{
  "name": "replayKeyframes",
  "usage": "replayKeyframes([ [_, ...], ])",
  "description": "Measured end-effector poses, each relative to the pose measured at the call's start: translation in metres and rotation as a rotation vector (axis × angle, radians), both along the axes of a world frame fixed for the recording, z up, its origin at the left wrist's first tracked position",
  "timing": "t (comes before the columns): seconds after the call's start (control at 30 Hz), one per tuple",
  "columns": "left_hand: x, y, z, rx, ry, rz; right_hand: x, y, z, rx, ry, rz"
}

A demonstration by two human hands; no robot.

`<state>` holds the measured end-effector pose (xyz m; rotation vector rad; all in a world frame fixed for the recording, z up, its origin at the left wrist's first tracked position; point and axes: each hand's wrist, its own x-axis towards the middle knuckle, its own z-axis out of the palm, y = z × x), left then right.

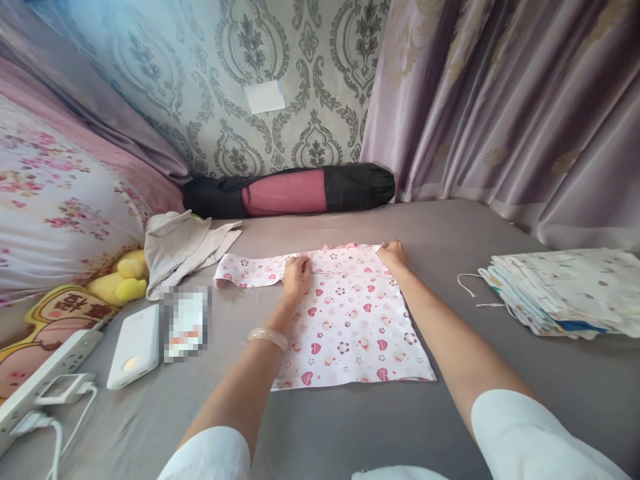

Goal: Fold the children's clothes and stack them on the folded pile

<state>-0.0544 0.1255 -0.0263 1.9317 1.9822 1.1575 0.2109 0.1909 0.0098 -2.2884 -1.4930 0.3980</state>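
Observation:
A white printed garment [345,333] with pink hearts and small flowers lies flat on the grey bed sheet, its lower part spread toward me. A sleeve-like strip stretches out to the left from its far edge, and a bit of pink trim shows along that edge. My left hand [297,277], with a pale bangle on its wrist, is closed on the cloth where the strip meets the body. At the far right corner my right hand [393,257] grips the fabric, fingers curled. Both fingertips are partly hidden.
To the right is a stack of folded cloths [565,290] with white cords. On the left lie a beige cloth [175,250], a blurred phone [186,325], a white power bank [134,347] and a power strip [47,383]. A rolled mat [285,192] lies along the wall.

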Motion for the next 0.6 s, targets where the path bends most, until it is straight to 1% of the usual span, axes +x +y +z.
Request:
replayKeyframes([
  [0.13, 0.0, 0.001, -0.001, 0.004, -0.008, -0.002, -0.006, -0.004, -0.001, 0.063, -0.004, -0.01],
  [0.27, 0.0, 0.001, -0.003, 0.001, -0.017, 0.016, -0.012, -0.007, -0.007, 0.122, -0.083, 0.01],
  [0.43, 0.001, 0.001, -0.003, -0.016, -0.028, 0.016, -0.015, -0.008, -0.011, 0.121, -0.142, 0.017],
  [0.53, 0.0, 0.0, -0.003, -0.017, -0.025, 0.01, -0.013, -0.008, -0.008, 0.104, -0.144, 0.029],
  [0.6, 0.001, -0.001, -0.002, -0.017, -0.013, 0.005, -0.01, -0.008, -0.005, 0.066, -0.142, 0.045],
])
